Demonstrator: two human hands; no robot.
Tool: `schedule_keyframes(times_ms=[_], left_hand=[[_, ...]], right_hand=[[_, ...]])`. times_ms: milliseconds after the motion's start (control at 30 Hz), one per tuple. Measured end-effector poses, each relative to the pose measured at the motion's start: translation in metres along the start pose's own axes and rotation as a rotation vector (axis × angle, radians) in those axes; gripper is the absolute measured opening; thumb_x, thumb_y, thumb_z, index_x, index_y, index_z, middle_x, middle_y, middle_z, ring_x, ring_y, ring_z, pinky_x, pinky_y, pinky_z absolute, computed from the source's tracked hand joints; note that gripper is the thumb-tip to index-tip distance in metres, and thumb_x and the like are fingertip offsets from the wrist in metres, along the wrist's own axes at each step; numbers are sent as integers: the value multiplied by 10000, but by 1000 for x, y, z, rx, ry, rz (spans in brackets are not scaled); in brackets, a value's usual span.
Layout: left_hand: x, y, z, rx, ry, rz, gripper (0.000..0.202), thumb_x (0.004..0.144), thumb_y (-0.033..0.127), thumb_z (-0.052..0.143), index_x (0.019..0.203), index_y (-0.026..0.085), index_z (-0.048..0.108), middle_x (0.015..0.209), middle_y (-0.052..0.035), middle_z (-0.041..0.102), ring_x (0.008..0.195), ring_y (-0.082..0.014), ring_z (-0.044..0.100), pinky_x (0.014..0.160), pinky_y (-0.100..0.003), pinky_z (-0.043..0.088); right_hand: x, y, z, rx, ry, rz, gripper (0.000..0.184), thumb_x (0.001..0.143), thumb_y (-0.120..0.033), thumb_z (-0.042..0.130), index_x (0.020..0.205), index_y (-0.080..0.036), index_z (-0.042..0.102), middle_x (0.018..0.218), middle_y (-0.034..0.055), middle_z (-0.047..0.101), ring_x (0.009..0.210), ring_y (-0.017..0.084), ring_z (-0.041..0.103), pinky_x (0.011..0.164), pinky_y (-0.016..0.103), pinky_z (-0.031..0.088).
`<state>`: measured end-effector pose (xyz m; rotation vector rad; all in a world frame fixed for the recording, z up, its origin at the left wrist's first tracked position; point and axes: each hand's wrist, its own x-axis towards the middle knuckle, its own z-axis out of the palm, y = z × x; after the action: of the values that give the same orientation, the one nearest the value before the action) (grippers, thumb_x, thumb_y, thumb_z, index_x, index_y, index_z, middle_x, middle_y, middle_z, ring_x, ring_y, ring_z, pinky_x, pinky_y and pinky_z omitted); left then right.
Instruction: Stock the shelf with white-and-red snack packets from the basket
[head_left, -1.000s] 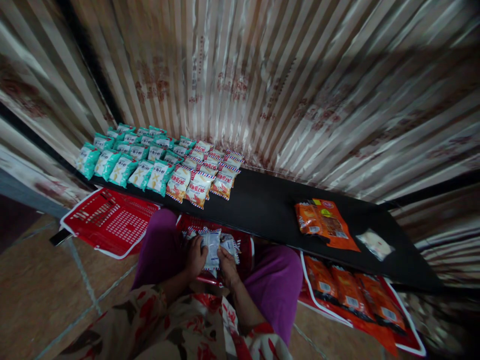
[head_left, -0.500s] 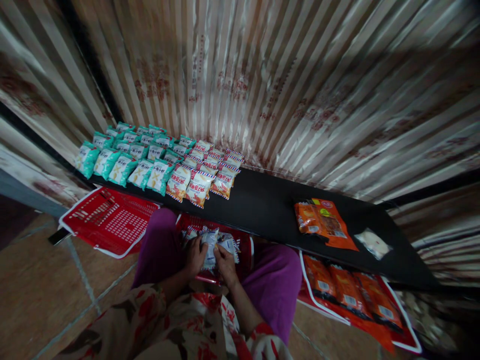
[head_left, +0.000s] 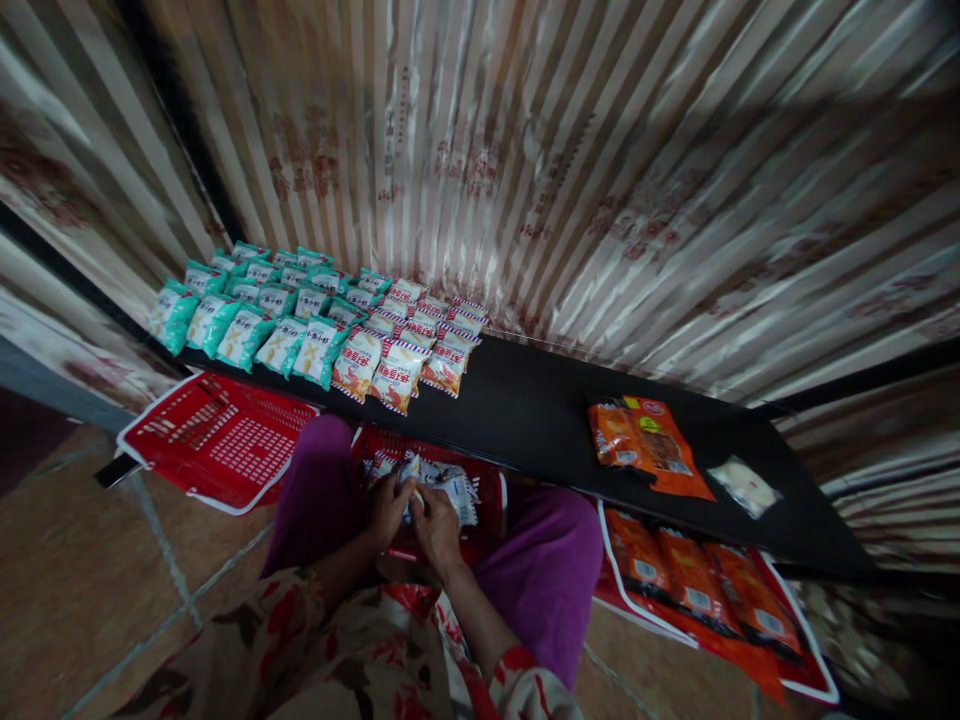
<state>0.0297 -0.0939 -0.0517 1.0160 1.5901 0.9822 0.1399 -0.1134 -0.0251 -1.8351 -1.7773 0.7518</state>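
Here, the left hand (head_left: 388, 508) and the right hand (head_left: 437, 520) sit close together, both gripping a small packet (head_left: 412, 470) between them, though it seems mostly hidden by the fingers; below them is a red basket (head_left: 492, 505), with loose pouches (head_left: 459, 488) just beyond the right hand; ahead of the left hand, teal bags (head_left: 318, 350) and striped bags (head_left: 397, 373) fill the table (head_left: 525, 405); orange bags (head_left: 656, 440) lie well to the right hand's right.
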Motion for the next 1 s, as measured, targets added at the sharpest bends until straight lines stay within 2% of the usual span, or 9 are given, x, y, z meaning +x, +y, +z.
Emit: schedule_keyframes(times_ms=[200, 300, 433, 700, 867, 1000], left_hand=[[-3, 3, -1, -140, 22, -52, 397, 721, 453, 588, 969, 147, 635, 883, -74, 692, 923, -237, 622, 849, -326, 448], [-4, 6, -1, -178, 27, -97, 396, 696, 476, 610, 900, 138, 638, 815, -68, 691, 890, -247, 630, 827, -327, 459], [-3, 7, -1, -174, 32, -76, 382, 698, 475, 594, 881, 142, 637, 805, -58, 692, 871, -254, 636, 817, -350, 471], [1, 0, -1, -234, 42, -99, 349, 708, 422, 592, 914, 144, 635, 833, -76, 700, 932, -273, 634, 806, -345, 485], [4, -1, -1, -289, 47, -109, 399, 723, 436, 584, 974, 129, 616, 878, -105, 700, 965, -285, 629, 842, -375, 479], [5, -2, 0, -331, 40, -140, 390, 708, 455, 602, 924, 132, 624, 844, -103, 701, 944, -284, 638, 824, -378, 492]], right_hand=[[-2, -7, 4, -43, 29, -118, 301, 831, -213, 470, 1063, -199, 661, 906, 80, 610, 857, 194, 577, 789, 284, 455], [-2, -8, 2, -106, 8, -161, 281, 841, -225, 468, 1048, -207, 657, 897, 77, 590, 849, 195, 557, 779, 288, 447], [-4, -11, 0, -171, -24, -222, 278, 839, -237, 488, 1075, -211, 632, 911, 76, 569, 871, 202, 532, 793, 301, 437], [-8, -15, 0, -166, -14, -279, 275, 832, -230, 497, 1079, -201, 615, 925, 77, 548, 876, 209, 500, 781, 323, 437], [-10, -17, -2, -134, -28, -296, 337, 812, -212, 521, 1141, -200, 593, 933, 73, 555, 893, 209, 499, 799, 325, 435], [-12, -15, -1, -109, -25, -278, 279, 854, -244, 484, 1097, -212, 619, 924, 70, 565, 897, 201, 510, 816, 318, 431]])
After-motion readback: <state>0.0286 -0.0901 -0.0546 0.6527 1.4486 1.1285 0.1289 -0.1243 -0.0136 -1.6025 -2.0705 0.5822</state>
